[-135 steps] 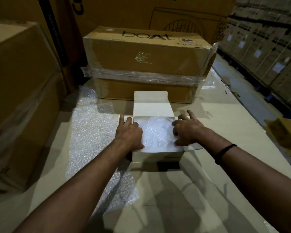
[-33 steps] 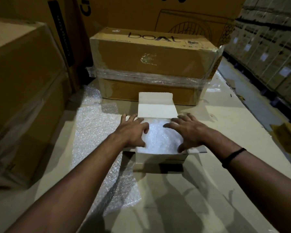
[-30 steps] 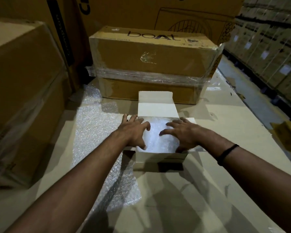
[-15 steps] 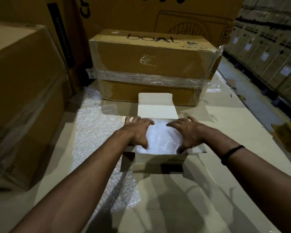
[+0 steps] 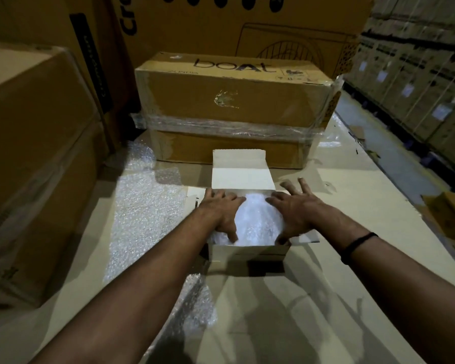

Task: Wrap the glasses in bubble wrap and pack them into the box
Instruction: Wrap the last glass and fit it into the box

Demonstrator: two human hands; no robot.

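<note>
Filling the small white box [image 5: 247, 252], the bubble-wrapped bundle [image 5: 258, 222] lies in its open top, bulging a little above the rim; what the wrap covers cannot be seen. The left hand [image 5: 221, 211] lies flat on the bundle's left side, its fingers [image 5: 231, 199] stretched out towards the far edge and the thumb pointing down near the front wall. The right hand [image 5: 297, 214] presses on the bundle's right side with its fingers spread and fairly straight, two of them reaching past the box's far right corner. Neither hand grips anything. A black wristband [image 5: 357, 245] circles the right wrist. The box's lid flap [image 5: 242, 174] stands open at the back. The box rests on a pale cardboard-covered worktop [image 5: 352, 298], partly on a loose sheet of bubble wrap [image 5: 145, 206] that spreads out to its left. Just behind the lid stands a taped brown carton [image 5: 234, 98] printed "boat". A large carton [image 5: 37, 153] rises at the left, and stacked cartons [image 5: 418, 74] line the right.
</note>
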